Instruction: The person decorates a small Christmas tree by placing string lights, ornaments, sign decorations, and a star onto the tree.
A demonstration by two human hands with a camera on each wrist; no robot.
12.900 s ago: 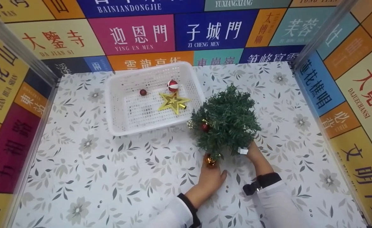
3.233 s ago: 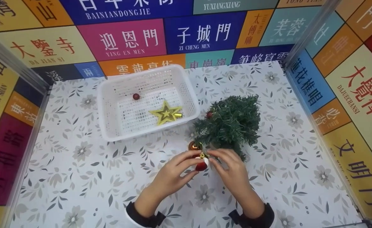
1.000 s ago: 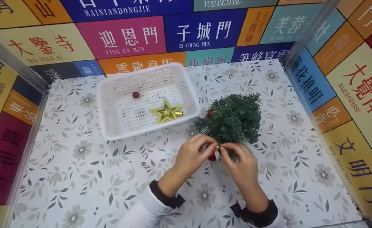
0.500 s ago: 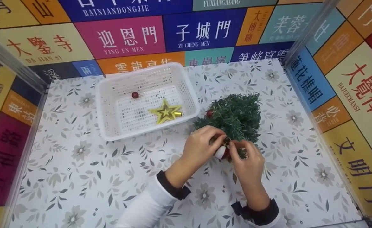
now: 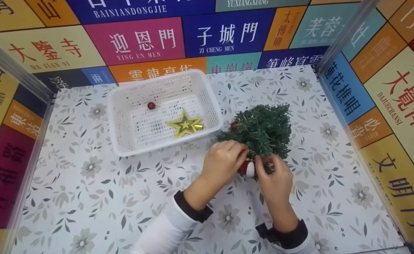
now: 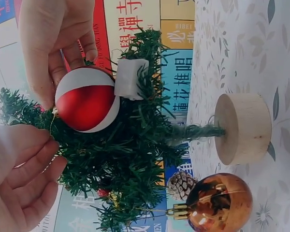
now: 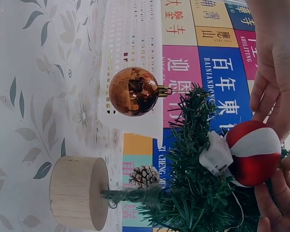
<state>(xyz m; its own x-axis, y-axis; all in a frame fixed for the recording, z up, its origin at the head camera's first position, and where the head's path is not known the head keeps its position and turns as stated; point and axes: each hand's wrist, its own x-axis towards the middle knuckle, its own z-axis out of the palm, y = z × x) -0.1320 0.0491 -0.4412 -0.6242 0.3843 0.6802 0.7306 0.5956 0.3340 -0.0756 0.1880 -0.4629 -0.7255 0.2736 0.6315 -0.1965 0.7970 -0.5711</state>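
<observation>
A red-and-white Christmas ball (image 6: 87,104) hangs at the near side of a small green Christmas tree (image 5: 263,130), its gold cap facing up. My left hand (image 5: 223,162) pinches the ball's thin gold string, which shows in the left wrist view. My right hand (image 5: 275,178) has thumb and fingers at the cap, beside the string; fingers and branches partly hide the exact hold. An orange-gold ball (image 7: 133,92) hangs from a branch, and a small dark-red ball (image 5: 233,126) sits on the tree's left. A white box-like piece (image 7: 216,153) lies against the red-and-white ball.
A white plastic basket (image 5: 164,146) stands left of the tree, with a gold star (image 5: 184,124) and a dark-red ball (image 5: 151,105) in it. The tree's round wooden base (image 6: 244,129) rests on the floral tabletop (image 5: 97,197). A pine cone (image 7: 144,175) hangs low. Printed panels surround the table.
The red-and-white ball went from the basket into my hands, then up to the tree's near branches. Over the last half second the ball turned slightly and my hands stayed nearly in place.
</observation>
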